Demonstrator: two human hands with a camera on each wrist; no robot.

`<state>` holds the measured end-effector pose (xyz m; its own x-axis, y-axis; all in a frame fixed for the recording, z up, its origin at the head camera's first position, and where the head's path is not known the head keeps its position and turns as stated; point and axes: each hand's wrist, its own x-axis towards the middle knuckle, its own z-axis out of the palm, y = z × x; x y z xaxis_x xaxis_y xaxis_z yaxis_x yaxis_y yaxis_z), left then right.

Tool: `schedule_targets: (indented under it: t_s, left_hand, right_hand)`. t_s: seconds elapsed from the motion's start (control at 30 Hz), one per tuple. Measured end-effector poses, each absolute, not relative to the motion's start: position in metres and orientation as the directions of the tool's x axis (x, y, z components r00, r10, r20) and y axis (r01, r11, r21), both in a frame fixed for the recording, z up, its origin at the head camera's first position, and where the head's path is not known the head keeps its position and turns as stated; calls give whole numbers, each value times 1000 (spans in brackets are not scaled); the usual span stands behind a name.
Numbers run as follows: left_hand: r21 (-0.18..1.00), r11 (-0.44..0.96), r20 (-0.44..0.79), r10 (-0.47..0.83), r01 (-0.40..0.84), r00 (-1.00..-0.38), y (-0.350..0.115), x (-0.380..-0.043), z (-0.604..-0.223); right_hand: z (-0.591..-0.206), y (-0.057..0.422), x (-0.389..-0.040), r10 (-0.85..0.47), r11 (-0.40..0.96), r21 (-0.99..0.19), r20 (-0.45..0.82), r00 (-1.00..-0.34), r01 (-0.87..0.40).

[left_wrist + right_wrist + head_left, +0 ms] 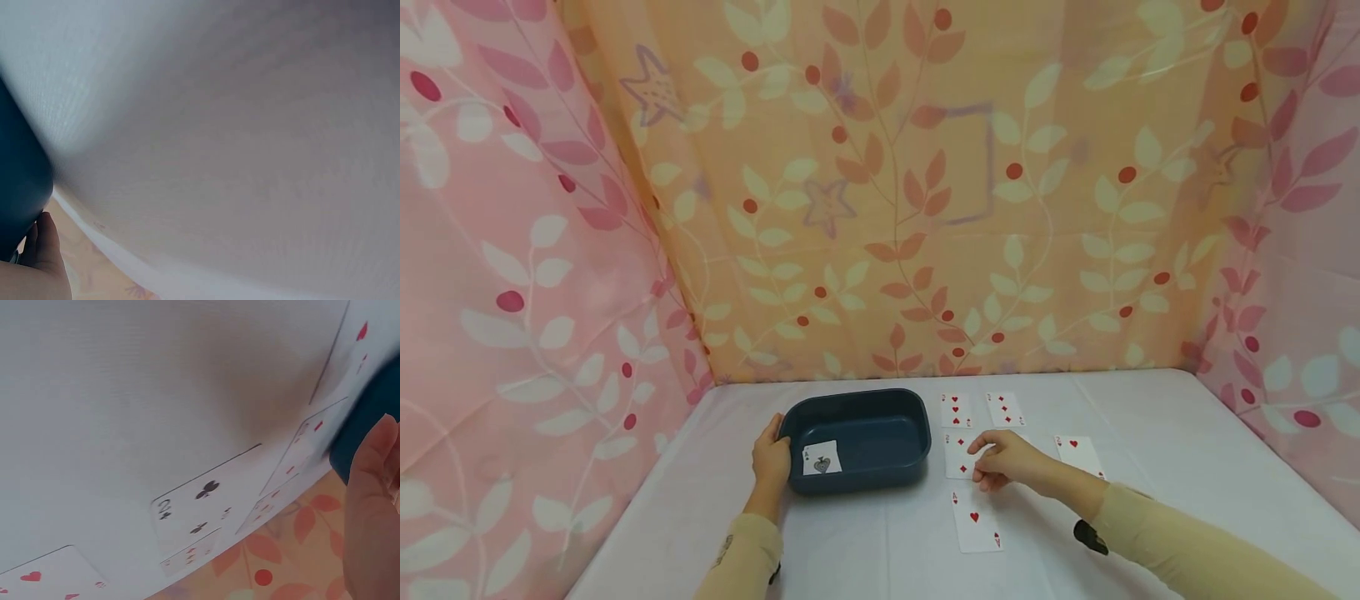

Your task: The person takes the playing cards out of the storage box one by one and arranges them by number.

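My left hand grips the left end of a dark blue tray, thumb at its rim. An ace of spades lies face up inside. My right hand hovers to the right of the tray, fingers loosely bent with nothing between them. Its fingertips overlap the two of diamonds in the head view. Just below lies the ace of hearts. The right wrist view shows a two of clubs on the cloth, which my right hand and forearm hide from the head camera.
Behind my right hand lie a three of hearts and a three of diamonds. The two of hearts is beyond my right forearm, partly covered by it. A white cloth covers the table, with patterned curtains at the back and sides.
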<state>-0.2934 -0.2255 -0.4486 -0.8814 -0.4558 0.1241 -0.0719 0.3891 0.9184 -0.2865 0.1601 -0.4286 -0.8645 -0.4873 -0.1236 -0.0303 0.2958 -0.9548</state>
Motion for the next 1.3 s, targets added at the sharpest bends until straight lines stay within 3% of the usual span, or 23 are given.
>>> schedule_targets:
  t_s: [0.73,1.0,1.3]
  left_hand:
    - [918,391,145,-481,-64,-865,-222,-294,-449]
    - [921,384,138,-478,-66,-867,-222,-293,-446]
    - [918,391,156,-496,-59,-854,-222,-293,-449]
  right_hand:
    - [-415,69,-300,-500,-72,-997,66,-864,-35]
    - [-423,28,-304,-412,-128,-991,79,-908,-28]
    - [-432,-2,-312,-451,-96,-995,60,-890,-18]
